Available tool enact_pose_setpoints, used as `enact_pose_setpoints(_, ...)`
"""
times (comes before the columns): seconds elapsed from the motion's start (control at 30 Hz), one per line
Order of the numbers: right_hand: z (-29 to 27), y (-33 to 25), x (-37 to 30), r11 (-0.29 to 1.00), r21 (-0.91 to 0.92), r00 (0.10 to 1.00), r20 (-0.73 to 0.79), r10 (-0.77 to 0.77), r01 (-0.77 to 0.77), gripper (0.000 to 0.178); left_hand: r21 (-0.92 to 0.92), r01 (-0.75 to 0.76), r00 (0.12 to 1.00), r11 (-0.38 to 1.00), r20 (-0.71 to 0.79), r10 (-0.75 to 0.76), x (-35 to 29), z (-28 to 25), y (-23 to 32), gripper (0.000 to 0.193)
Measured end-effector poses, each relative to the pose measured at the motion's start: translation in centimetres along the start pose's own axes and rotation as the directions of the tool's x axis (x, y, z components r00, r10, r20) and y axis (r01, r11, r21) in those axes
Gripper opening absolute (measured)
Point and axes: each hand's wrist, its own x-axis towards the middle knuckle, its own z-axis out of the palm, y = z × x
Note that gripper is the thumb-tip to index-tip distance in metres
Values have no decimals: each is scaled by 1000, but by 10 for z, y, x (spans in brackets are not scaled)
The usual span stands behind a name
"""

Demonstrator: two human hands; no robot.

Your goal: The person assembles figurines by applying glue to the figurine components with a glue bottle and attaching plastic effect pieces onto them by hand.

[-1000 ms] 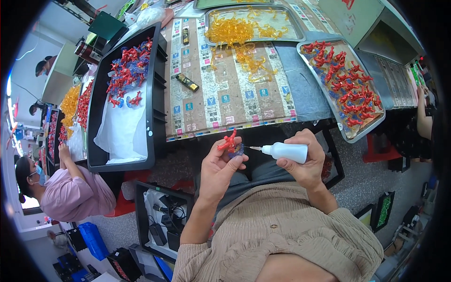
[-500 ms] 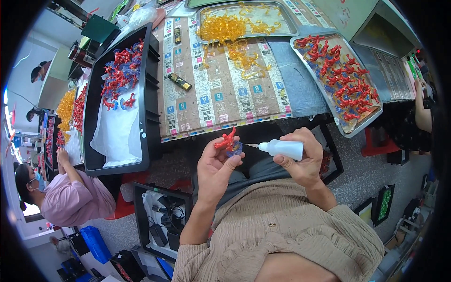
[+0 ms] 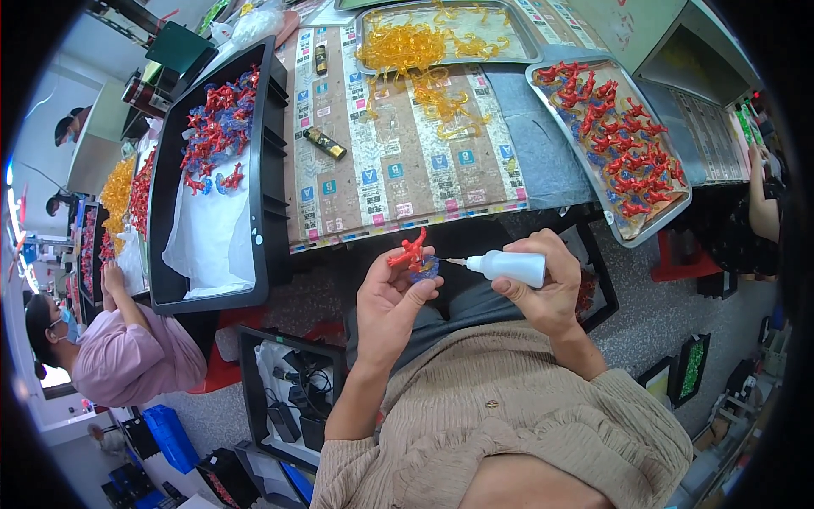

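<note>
My left fingers [image 3: 420, 292] clamp a figurine [image 3: 413, 253], my right fingers [image 3: 510, 290] a bottle [image 3: 515, 268]; nozzle [image 3: 455, 260] unmoved beside figurine, step apparently ongoing.

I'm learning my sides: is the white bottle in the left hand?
No, the right hand holds the bottle, the left hand a red and blue figure.

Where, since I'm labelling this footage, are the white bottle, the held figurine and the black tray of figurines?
White bottle [image 3: 515, 269]: head view, on its body.
Held figurine [image 3: 413, 254]: head view, on its red part.
Black tray [image 3: 261, 199]: head view, on its right wall.
</note>
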Motion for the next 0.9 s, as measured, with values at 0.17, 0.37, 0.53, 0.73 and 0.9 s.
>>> enact_pose_setpoints(0.17, -1, 1, 0, 1000, -17, 1000, 14, -19, 19, 38, -22, 30, 1000, 999, 7, -30, -1, 0, 0, 42)
enact_pose_setpoints(0.37, -1, 1, -2, 999, -34, 1000, 25, -7, 8, 38, -29, 39, 999, 999, 13, -38, -2, 0, -1, 43)
enact_pose_setpoints(0.53, -2, 0, -2, 999, -34, 999, 29, -31, 32, 38, -34, 51, 999, 998, 11, -51, -2, 0, 0, 42)
enact_pose_setpoints(0.73, -3, -2, -3, 999, -40, 1000, 23, -8, 9, 37, -39, 68, 998, 997, 13, -68, -3, -1, 0, 39)
enact_pose_setpoints(0.9, -4, -4, -4, 999, -29, 999, 19, -28, 28, 38, -82, 100, 995, 992, 3, -100, -4, 0, 0, 39)
